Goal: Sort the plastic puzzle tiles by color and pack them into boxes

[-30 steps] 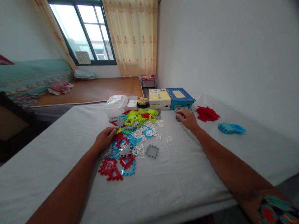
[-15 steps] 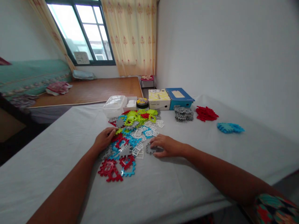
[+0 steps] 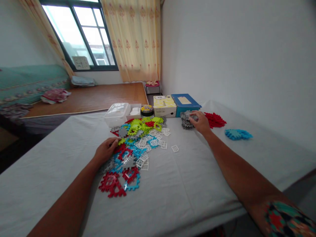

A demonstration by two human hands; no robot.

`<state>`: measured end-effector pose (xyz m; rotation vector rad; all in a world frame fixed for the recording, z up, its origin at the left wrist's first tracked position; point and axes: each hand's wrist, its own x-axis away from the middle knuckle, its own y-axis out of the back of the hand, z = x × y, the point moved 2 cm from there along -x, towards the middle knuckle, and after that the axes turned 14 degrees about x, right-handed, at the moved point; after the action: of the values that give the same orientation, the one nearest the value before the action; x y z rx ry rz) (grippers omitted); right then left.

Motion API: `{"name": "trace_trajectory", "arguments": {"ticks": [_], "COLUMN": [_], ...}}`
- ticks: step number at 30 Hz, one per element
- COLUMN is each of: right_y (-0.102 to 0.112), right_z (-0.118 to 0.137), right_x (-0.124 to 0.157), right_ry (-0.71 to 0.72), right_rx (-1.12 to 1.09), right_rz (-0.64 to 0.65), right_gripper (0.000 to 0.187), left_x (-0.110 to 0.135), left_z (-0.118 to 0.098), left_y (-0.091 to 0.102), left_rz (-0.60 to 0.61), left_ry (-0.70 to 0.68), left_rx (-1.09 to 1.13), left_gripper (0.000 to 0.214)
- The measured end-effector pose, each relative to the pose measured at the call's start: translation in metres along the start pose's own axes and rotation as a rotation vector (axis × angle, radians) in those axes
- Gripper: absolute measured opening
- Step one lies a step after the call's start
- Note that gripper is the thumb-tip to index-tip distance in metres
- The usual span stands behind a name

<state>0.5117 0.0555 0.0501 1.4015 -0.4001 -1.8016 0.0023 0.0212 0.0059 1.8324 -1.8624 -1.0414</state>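
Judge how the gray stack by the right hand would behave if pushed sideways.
The gray stack would probably slide apart in layers, since its flat pieces lie piled with uneven edges. Each piece is likely stiff and light, looking thin and plastic. Rolling seems unlikely, given the flat shapes.

The bare left hand (image 3: 106, 151) rests at nine o'clock of a multicoloured toothed plastic heap (image 3: 134, 152); the right hand (image 3: 201, 123) touches a grey toothed plastic stack (image 3: 186, 121).
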Motion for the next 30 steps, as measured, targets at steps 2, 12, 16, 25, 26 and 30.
{"name": "trace_trajectory", "arguments": {"ticks": [2, 12, 16, 25, 26, 30], "right_y": [-0.003, -0.007, -0.003, 0.002, 0.004, 0.012], "right_z": [-0.027, 0.066, 0.085, 0.065, 0.057, 0.015], "right_x": [-0.004, 0.036, 0.052, 0.039, 0.035, 0.026], "right_ry": [-0.063, 0.45, 0.557, 0.403, 0.364, 0.175], "right_rx": [0.093, -0.075, -0.125, -0.285, -0.303, -0.281], "right_rz": [-0.022, 0.635, 0.944, 1.083, 1.088, 1.041], "right_gripper": [0.024, 0.03, 0.038, 0.029, 0.029, 0.035], "left_x": [0.0, 0.001, 0.001, 0.001, 0.001, 0.0], "left_z": [0.0, -0.005, -0.006, -0.001, -0.001, 0.001], "left_y": [0.0, 0.0, 0.0, -0.001, -0.001, -0.001], "left_rz": [-0.004, -0.006, -0.001, 0.004, 0.003, -0.004], "left_ry": [-0.006, 0.003, -0.001, -0.012, -0.013, -0.005], "left_rx": [0.001, -0.006, -0.011, -0.001, 0.002, -0.006], "left_gripper": [0.056, 0.055, 0.057, 0.055, 0.055, 0.055]}}
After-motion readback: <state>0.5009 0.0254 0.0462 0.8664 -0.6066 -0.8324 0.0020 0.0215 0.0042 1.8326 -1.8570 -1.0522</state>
